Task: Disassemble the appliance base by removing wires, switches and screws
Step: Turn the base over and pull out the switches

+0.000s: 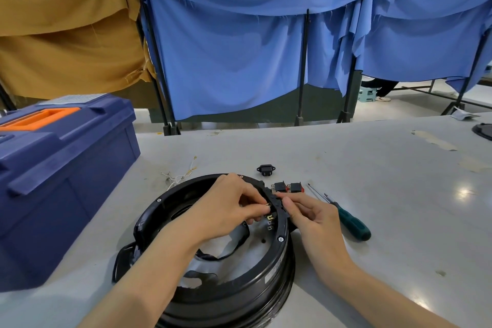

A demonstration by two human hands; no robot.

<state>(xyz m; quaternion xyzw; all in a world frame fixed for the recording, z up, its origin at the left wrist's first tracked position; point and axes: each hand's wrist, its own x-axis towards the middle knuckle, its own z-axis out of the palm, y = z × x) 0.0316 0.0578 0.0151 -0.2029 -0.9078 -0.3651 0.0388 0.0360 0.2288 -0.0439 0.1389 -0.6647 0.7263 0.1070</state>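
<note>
So, the appliance base is sitting on the table right in front of me, open side up, a black ring with a torn liner inside it. Both hands are working at the far right part of its rim.

My left hand reaches in from the inside, fingers curled, pinching the metal tabs of a switch that's still mounted in the rim wall. My right hand is on the outside of that same spot, thumb lying over the top of the rim and fingers curled against the outer wall, so it's gripping the base there. I can't tell if it's touching the switch's front face, since the rim hides it.

Just beyond the rim, two loose switches lie side by side on the table, with a small black socket a bit further back. A green-handled screwdriver lies just right of my right hand. A little tangle of pale wires sits behind the base on the left, and a blue toolbox with its lid closed is off to the left.
</note>
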